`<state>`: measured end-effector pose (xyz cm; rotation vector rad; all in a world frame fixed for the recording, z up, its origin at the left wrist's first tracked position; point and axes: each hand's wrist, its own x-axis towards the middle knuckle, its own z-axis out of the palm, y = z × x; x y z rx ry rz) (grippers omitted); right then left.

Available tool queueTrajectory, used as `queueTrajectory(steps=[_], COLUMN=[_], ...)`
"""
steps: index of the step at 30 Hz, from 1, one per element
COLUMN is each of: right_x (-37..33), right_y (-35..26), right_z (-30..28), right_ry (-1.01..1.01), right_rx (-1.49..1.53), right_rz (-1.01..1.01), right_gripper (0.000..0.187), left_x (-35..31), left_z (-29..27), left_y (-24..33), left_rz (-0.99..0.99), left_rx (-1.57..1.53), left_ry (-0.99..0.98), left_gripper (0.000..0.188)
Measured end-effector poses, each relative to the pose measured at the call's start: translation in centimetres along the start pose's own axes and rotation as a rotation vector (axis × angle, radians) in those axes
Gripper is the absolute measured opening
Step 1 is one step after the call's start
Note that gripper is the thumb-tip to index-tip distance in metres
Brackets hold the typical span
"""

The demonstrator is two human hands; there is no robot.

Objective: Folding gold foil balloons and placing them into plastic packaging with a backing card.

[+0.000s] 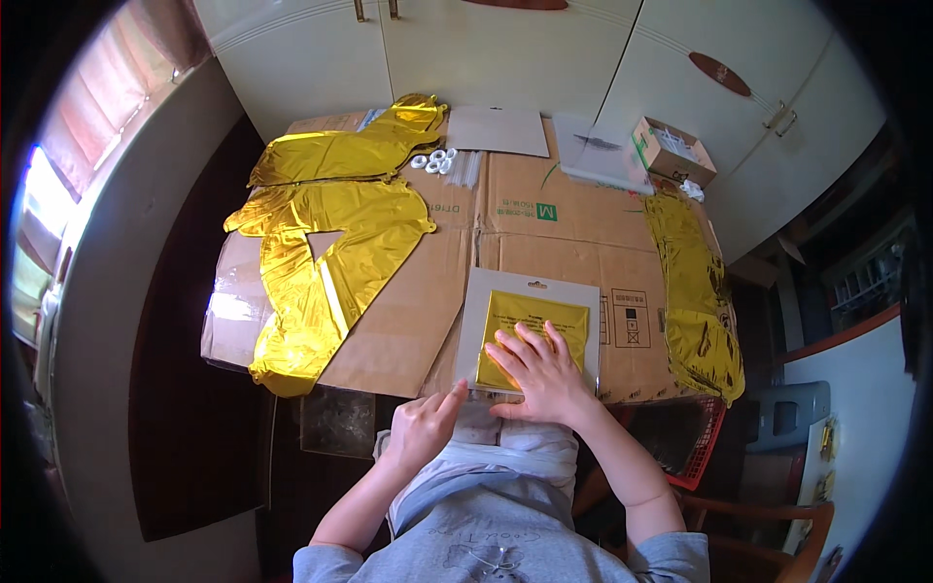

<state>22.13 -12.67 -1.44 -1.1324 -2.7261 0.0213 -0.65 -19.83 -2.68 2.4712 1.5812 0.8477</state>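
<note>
A folded gold foil balloon (525,309) lies on a light grey backing card (473,335) with a hang hole at its top, at the table's near edge. My right hand (544,374) rests flat on the foil's lower part, fingers spread, covering some of it. By the card's lower left corner is my left hand (426,426), its fingers curled in and the index finger reaching toward the corner. Whatever that hand pinches, if anything, is too small to make out.
Unfolded gold foil balloons (335,262) cover the left side; another foil balloon (695,301) hangs over the right edge. At the back are white ribbon rolls (434,161), clear straws (466,169), grey cards (499,131), clear plastic bags (598,155) and a small carton (673,148). Flattened cardboard (554,253) lies beneath.
</note>
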Motion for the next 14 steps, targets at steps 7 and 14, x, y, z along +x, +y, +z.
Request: queueTrajectory(steps=[7, 14], right_x=[-0.1, -0.1], right_y=[0.0, 0.0], right_z=[-0.1, -0.1], right_ry=[-0.001, -0.021], right_rx=[0.010, 0.011], right_rz=[-0.002, -0.001], right_gripper=[0.091, 0.092], left_x=[-0.1, 0.7], left_z=[1.2, 0.5], left_y=[0.1, -0.2], left_rz=[-0.013, -0.008], left_rx=[0.012, 0.006], left_ry=[0.006, -0.127], left_gripper=[0.035, 0.036])
